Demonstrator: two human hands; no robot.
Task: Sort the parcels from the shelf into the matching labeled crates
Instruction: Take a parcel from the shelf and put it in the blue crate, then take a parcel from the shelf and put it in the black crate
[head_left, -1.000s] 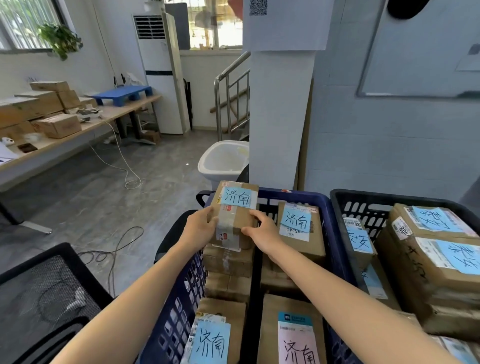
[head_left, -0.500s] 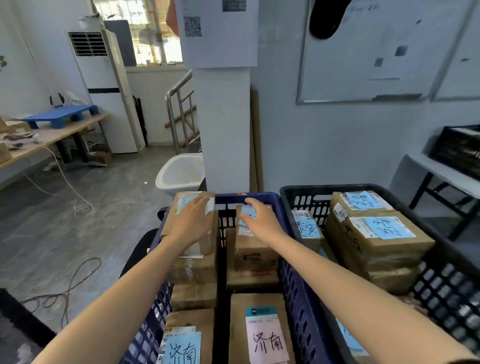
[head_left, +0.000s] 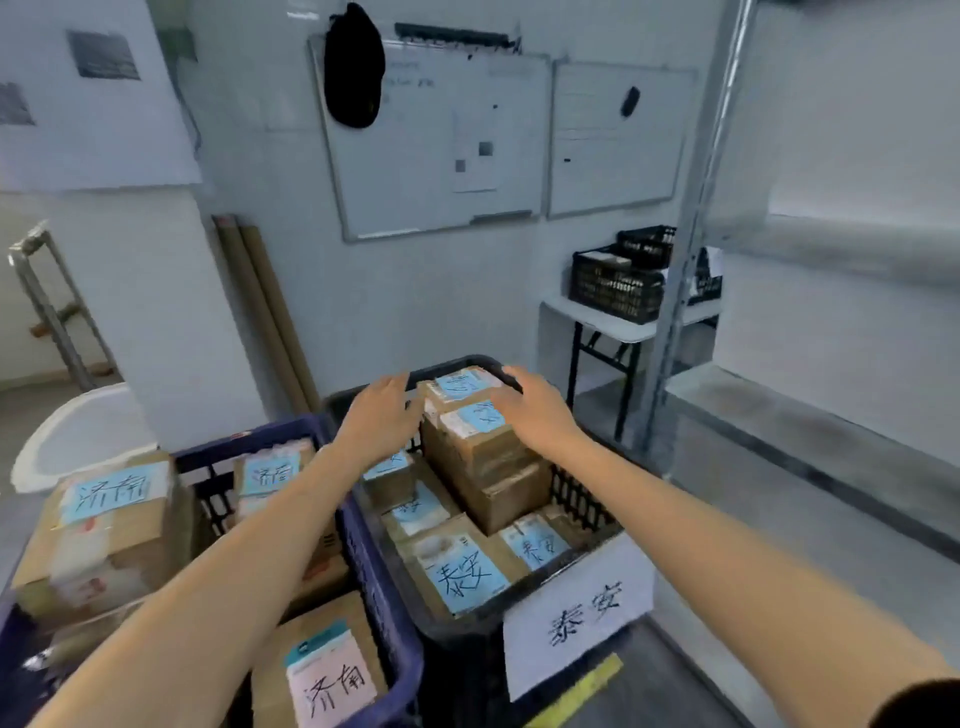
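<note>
Blurry frame. Left hand and right hand are both released, fingers spread and holding nothing, reaching out at centre frame over the far end of the black crate.

The left hand hovers over that crate's left rim. The right hand is over the top of the stack of parcels at the far side of the crate. Cannot tell if its fingers touch the top box.

The black crate sits centre-right and carries a white tag reading 泰安 on its near wall. It is full of brown parcels with blue 泰安 labels, including a flat parcel near the front.

The blue crate is just left of it, the two touching side by side. It holds parcels labelled 济南:
- a big box at far left
- a smaller box behind the left forearm
- a pink-label box at bottom centre

Background:
- two whiteboards on the wall, upper centre, with a black cap hanging on the left one
- cardboard tubes leaning on the wall
- a white bin at left
- a small worktop at right carrying black baskets
- a metal post in front of it
</note>
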